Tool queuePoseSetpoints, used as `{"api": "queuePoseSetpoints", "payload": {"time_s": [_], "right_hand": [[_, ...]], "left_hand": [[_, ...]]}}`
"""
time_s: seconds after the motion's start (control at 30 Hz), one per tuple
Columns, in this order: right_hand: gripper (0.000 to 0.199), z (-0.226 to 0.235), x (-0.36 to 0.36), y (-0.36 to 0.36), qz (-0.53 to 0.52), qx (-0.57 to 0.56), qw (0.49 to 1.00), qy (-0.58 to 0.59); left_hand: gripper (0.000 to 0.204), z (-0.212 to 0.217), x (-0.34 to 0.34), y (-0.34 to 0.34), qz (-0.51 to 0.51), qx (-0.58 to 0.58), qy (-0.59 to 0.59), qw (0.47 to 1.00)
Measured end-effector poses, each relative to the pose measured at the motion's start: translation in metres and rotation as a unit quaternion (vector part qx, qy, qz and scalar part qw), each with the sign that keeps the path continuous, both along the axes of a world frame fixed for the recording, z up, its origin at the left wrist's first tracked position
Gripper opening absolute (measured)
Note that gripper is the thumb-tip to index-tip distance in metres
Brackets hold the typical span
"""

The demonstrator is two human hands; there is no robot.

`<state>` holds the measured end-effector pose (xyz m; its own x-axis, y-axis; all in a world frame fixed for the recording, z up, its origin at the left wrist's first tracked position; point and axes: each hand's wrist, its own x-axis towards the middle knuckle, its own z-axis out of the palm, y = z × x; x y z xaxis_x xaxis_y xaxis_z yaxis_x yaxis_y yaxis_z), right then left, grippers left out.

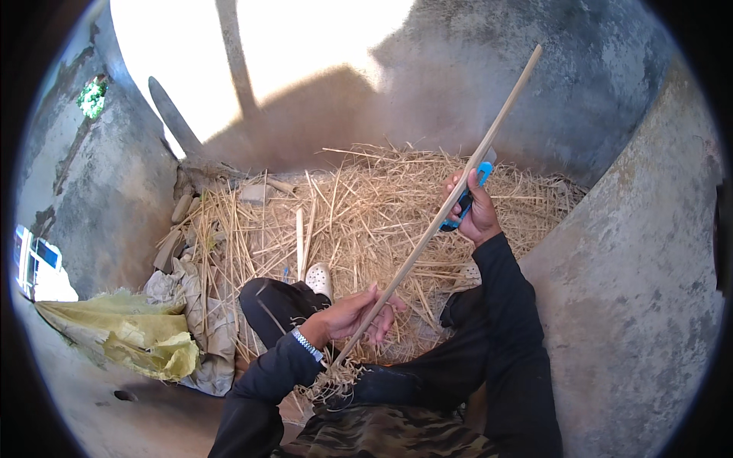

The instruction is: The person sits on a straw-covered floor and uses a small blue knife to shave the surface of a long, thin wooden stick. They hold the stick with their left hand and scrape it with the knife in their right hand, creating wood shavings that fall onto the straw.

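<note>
A long, pale wooden stick (427, 234) slants from my lap up to the far right. My left hand (350, 315) is loosely around its lower part, with the fingers partly apart and the stick crossing over them. Farther up, my right hand (479, 217) is closed on a blue utility knife (484, 174), held right against the stick. Some of the right fingers are behind the stick, and its blade contact is hard to make out. Curled shavings (336, 382) lie in my lap by the stick's lower end.
Straw-like strips and shavings (366, 206) cover the floor ahead. Concrete walls (489, 99) stand around me. At left lie a yellow-green sheet (145, 336), a pale cloth (210, 343) and a block (253, 194). A pale clog (319, 279) shows by my left knee.
</note>
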<state>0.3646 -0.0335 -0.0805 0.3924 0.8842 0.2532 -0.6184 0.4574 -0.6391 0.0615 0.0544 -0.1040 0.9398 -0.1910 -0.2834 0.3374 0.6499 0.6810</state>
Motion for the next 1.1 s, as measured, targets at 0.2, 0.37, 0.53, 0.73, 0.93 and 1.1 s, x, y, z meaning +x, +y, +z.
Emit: {"api": "queuePoseSetpoints", "payload": {"time_s": [0.2, 0.37, 0.53, 0.73, 0.93, 1.1], "right_hand": [[0.042, -0.011, 0.009, 0.009, -0.082, -0.091, 0.992, -0.014], [0.058, -0.025, -0.015, 0.014, -0.256, -0.379, 0.749, -0.479], [0.069, -0.008, -0.094, 0.001, -0.180, -0.304, 0.634, -0.688], [0.067, -0.040, -0.158, -0.005, -0.072, -0.224, 0.624, -0.745], [0.070, -0.056, -0.139, 0.021, -0.141, -0.265, 0.592, -0.748], [0.067, -0.053, -0.146, 0.016, -0.175, -0.217, 0.552, -0.786]], "left_hand": [[0.036, 0.005, 0.011, -0.030, 0.107, 0.040, -0.012, 0.993], [0.029, 0.011, 0.009, -0.035, 0.215, 0.119, 0.038, 0.969], [0.023, 0.014, -0.024, -0.017, 0.223, 0.223, 0.136, 0.939], [0.018, 0.011, -0.043, -0.016, 0.261, 0.179, 0.140, 0.938], [0.019, 0.016, -0.053, -0.023, 0.256, 0.211, 0.133, 0.934], [0.020, 0.018, -0.054, -0.022, 0.243, 0.293, 0.137, 0.915]]}}
